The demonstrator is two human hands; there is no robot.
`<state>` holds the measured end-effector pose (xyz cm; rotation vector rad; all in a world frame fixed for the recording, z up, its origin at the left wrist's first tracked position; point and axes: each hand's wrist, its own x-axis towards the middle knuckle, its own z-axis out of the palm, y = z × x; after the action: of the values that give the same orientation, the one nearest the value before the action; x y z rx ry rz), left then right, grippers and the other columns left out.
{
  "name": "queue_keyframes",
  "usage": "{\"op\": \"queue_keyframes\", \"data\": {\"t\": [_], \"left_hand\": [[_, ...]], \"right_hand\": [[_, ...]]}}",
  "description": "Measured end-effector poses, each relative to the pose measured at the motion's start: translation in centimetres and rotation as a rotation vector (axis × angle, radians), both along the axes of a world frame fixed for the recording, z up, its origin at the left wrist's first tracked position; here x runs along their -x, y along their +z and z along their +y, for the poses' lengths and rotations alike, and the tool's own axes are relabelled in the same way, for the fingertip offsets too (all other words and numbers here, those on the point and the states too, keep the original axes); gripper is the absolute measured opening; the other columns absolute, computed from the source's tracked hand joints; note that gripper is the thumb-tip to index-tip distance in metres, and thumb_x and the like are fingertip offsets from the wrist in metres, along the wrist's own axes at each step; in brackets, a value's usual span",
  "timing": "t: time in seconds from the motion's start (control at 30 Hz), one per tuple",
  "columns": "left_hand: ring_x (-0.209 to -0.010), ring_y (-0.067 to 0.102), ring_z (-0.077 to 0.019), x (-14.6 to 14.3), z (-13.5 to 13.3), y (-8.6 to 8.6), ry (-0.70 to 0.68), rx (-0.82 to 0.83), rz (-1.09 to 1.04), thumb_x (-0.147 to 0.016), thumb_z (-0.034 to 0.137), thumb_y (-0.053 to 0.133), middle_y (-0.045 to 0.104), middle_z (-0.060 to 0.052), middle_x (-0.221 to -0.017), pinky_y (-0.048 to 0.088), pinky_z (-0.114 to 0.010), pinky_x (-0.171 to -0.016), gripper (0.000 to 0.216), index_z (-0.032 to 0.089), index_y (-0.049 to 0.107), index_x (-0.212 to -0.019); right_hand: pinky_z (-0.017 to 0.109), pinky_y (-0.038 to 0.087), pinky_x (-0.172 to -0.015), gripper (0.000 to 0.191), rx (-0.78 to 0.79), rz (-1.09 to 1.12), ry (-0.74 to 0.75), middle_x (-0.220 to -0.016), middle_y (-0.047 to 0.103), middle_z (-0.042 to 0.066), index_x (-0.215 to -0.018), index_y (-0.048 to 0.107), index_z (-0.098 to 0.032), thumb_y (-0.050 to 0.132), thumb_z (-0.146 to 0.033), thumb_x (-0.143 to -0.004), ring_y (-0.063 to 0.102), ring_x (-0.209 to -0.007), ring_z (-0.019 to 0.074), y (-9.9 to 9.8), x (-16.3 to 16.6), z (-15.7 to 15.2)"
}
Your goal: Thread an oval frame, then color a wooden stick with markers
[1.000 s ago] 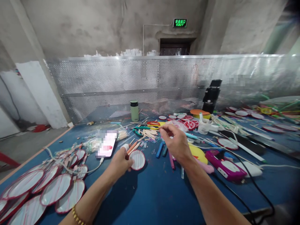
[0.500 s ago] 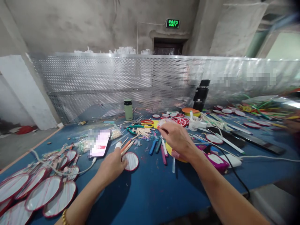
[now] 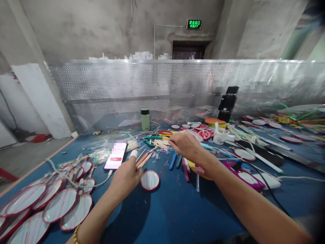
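My left hand (image 3: 128, 174) rests low over the table, its thumb and one white-wrapped finger apart. It is beside an orange-handled stick tool (image 3: 143, 159) and a round disc with a red rim (image 3: 150, 180), apart from the disc. No object shows in it. My right hand (image 3: 189, 145) hangs over the middle, fingers bent down and pressed together at the edge of a heap of short wooden sticks (image 3: 160, 143). Its fingertips are partly hidden, so I cannot make out what they hold. Several markers (image 3: 179, 162) lie under its wrist, near a yellow round piece (image 3: 203, 171).
A lit phone (image 3: 116, 156) with a white cable is on the left, above many red-rimmed discs (image 3: 59, 205). A green flask (image 3: 145, 120) and black bottle (image 3: 228, 103) stand at the back. A purple device (image 3: 243, 176) and white cup (image 3: 220, 136) are on the right.
The view has swung slightly left. My right hand has moved left over the table, from by the plastic bag to the wooden sticks. My left hand has drawn off the round disc.
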<state>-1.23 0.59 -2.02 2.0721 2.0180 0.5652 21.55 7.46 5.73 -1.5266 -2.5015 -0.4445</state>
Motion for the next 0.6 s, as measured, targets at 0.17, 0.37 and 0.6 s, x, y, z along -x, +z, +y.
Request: {"op": "queue_keyframes", "data": {"t": [0.17,0.37,0.6], "left_hand": [[-0.065,0.056,-0.0192,-0.6,0.4,-0.5,-0.033,-0.106,-0.159,-0.088,0.025,0.047,0.061,-0.005,-0.071,0.031,-0.029,-0.058,0.020,0.013,0.059,-0.098],[-0.062,0.052,-0.0179,-0.7,0.7,-1.4,-0.069,-0.133,-0.266,-0.087,0.020,0.050,0.057,0.000,-0.069,0.031,-0.027,-0.058,0.039,0.011,0.052,-0.125],[-0.065,0.054,-0.0169,-0.9,0.8,-1.4,-0.030,-0.092,-0.182,-0.086,0.019,0.055,0.059,-0.001,-0.069,0.030,-0.025,-0.058,0.003,0.018,0.056,-0.085]], "right_hand": [[0.029,0.047,-0.075,0.020,0.143,-0.038,-0.088,-0.096,0.073,0.009,-0.092,0.072,-0.017,0.053,-0.023,-0.096,0.068,-0.093,0.0212,0.4,1.7,4.9],[0.041,0.056,-0.087,0.034,0.307,-0.062,-0.186,-0.123,0.062,0.008,-0.123,0.059,-0.017,0.062,-0.035,-0.095,0.064,-0.105,0.0218,-3.1,3.8,10.7],[0.043,0.055,-0.089,0.036,0.397,-0.010,-0.261,-0.125,0.060,0.010,-0.125,0.058,-0.016,0.061,-0.035,-0.095,0.063,-0.107,0.0226,-5.9,6.0,13.7]]}}
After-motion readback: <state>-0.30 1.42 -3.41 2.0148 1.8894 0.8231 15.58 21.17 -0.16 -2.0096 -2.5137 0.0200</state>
